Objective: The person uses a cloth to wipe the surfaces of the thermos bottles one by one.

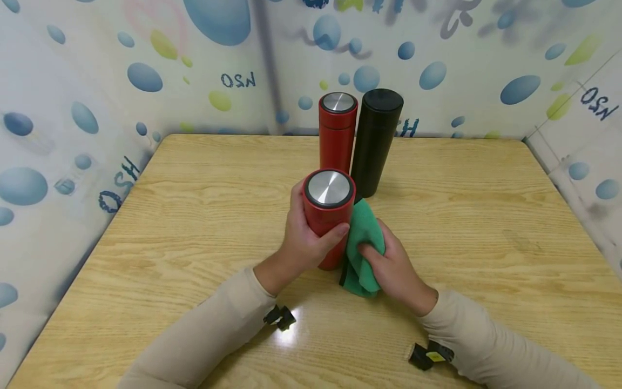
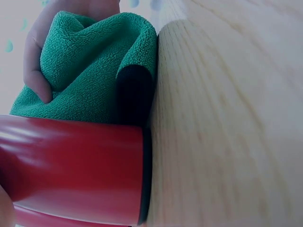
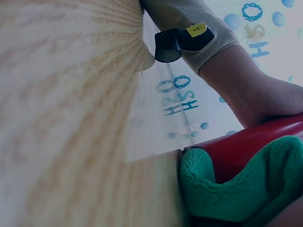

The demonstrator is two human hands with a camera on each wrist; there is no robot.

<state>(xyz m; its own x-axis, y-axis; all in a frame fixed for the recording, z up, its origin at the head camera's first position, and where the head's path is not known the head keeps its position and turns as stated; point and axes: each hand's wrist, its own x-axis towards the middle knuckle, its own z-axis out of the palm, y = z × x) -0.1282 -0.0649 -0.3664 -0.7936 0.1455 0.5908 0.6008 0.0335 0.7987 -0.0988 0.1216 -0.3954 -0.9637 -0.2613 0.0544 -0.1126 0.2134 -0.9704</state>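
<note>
A red thermos flask (image 1: 329, 221) with a silver-topped lid stands upright on the table, its black base rim low against the wood in the left wrist view. Around its upper body my left hand (image 1: 307, 232) is wrapped, thumb across the front. My right hand (image 1: 396, 265) grips a bunched green cloth (image 1: 364, 237) with a dark edge. The cloth (image 2: 90, 71) lies against the flask's right side, its lower end hanging near the tabletop. In the right wrist view the cloth (image 3: 227, 184) overlaps the red flask (image 3: 255, 142).
Directly behind stands a second red flask (image 1: 336, 135), partly hidden by the held one. Beside it is a black flask (image 1: 376, 143). The wooden table (image 1: 204, 205) reaches back to a patterned wall covering (image 1: 160, 102). Small black camera mounts sit on both sleeves.
</note>
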